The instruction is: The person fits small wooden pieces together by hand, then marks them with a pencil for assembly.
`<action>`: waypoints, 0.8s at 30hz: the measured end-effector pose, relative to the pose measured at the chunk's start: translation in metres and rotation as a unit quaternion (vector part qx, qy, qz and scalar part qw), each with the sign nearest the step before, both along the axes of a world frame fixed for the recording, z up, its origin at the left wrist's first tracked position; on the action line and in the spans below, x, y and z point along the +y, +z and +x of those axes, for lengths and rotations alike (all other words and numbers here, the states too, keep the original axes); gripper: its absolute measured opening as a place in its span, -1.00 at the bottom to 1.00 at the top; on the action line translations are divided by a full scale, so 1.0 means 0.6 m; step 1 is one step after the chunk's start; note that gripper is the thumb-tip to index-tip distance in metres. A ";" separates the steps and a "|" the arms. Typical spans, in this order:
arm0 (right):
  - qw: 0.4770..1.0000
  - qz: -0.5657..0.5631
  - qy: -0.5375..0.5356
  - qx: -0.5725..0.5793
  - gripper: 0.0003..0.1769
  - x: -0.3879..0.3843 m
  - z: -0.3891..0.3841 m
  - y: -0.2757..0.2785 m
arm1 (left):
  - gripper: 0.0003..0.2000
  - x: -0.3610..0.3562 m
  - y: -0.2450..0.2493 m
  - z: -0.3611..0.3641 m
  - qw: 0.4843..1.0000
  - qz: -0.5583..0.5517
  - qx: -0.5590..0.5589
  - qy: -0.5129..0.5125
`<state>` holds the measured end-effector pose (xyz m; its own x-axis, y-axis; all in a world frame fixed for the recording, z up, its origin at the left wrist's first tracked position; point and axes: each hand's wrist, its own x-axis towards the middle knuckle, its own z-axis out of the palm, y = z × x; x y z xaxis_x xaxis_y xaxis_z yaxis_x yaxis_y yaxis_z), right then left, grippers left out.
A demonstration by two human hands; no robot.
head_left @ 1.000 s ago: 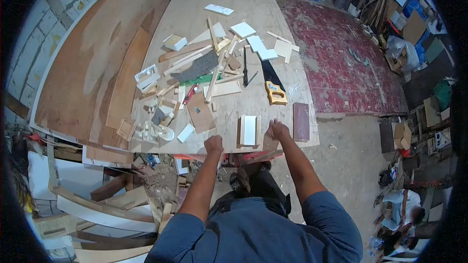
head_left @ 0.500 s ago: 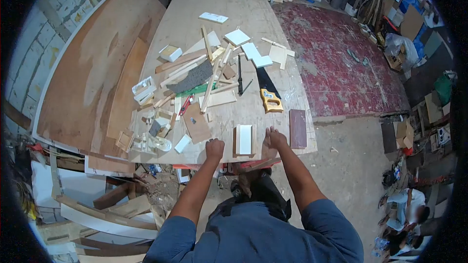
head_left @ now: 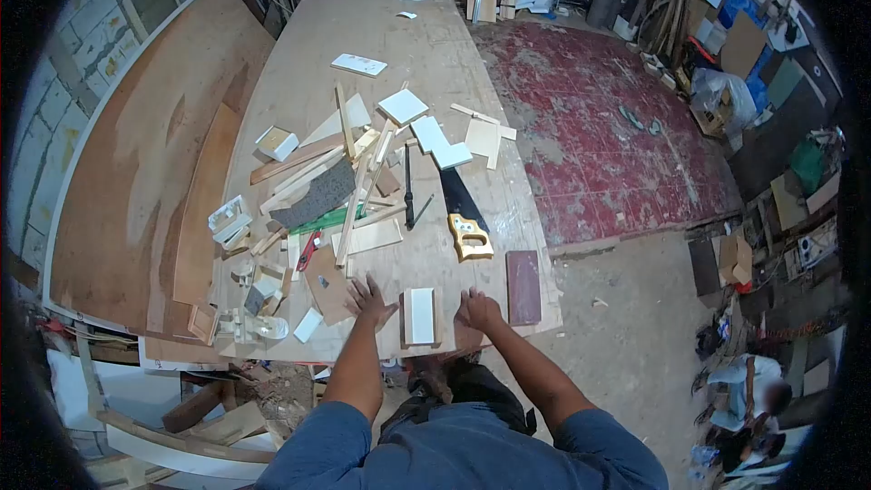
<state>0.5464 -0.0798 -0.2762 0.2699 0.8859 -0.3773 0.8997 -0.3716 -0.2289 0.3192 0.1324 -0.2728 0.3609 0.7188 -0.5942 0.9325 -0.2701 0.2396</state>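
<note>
A small white-topped wooden block (head_left: 419, 316) lies near the front edge of a big plywood tabletop (head_left: 426, 27). My left hand (head_left: 370, 298) rests just left of the block, fingers spread flat on the wood, holding nothing. My right hand (head_left: 478, 308) sits just right of the block, fingers apart on the table, also holding nothing. A dark red-brown board (head_left: 523, 274) lies right of my right hand. A handsaw with a yellow handle (head_left: 465, 225) lies just beyond the block.
A pile of wood offcuts, strips and white blocks (head_left: 363, 163) covers the middle of the table, with a green strip (head_left: 325, 218) and red-handled tool (head_left: 306, 251). Plywood sheets (head_left: 136, 154) lean at left. A person (head_left: 748, 390) crouches on the floor at far right.
My left hand went from a closed fist at the table edge to an open hand laid flat beside the block. The camera view shifted, so the table sits lower in the frame.
</note>
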 end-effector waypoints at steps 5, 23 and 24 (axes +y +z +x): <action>0.994 -0.036 0.020 0.100 -0.62 0.057 0.069 -0.038 | 0.33 0.005 0.008 0.003 1.000 -0.027 0.016 -0.003; 0.982 0.092 -0.047 -0.159 -0.10 0.591 0.441 0.031 | 0.24 0.023 0.034 0.013 0.994 -0.102 0.023 0.019; 0.981 0.077 -0.012 -0.178 -0.09 0.608 0.445 0.038 | 0.23 0.022 0.034 0.012 0.995 -0.095 0.022 0.016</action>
